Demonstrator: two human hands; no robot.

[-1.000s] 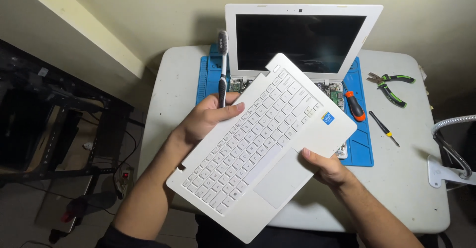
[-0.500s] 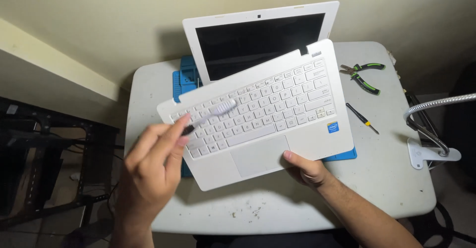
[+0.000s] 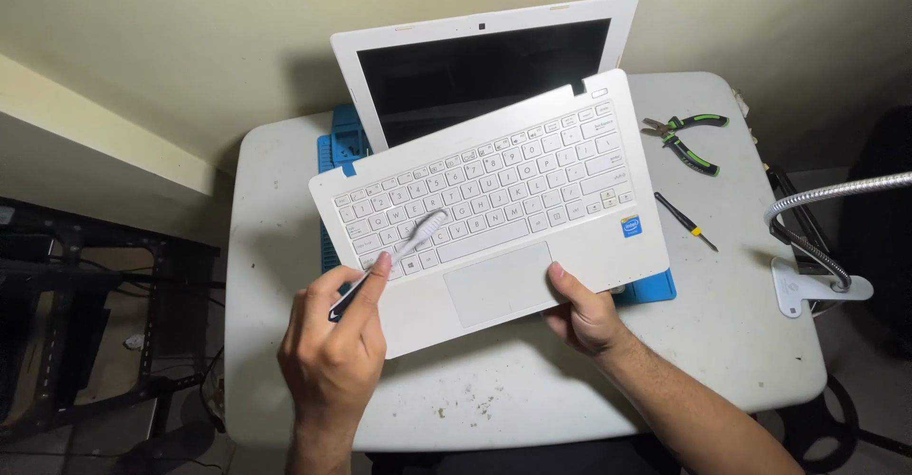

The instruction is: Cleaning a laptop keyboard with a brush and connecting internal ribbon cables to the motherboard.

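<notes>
Toothbrush (image 3: 404,247) pinched in the fingers (image 3: 375,271) of the left hand (image 3: 332,347), long axis running from seven o'clock up to one o'clock, bristle head resting on the lower-left keys. Keyboard panel (image 3: 494,204) lifted clear and tilted, gripped at its front edge by the right hand (image 3: 584,313), thumb on top near the touchpad. Behind it at twelve o'clock, white laptop screen (image 3: 484,76) upright on a blue mat (image 3: 651,290). Out on the pale tabletop (image 3: 731,323) at two o'clock, green-handled pliers (image 3: 689,138); small screwdriver (image 3: 689,223) at three. Dim room, lamp base (image 3: 817,285) at the right edge.
</notes>
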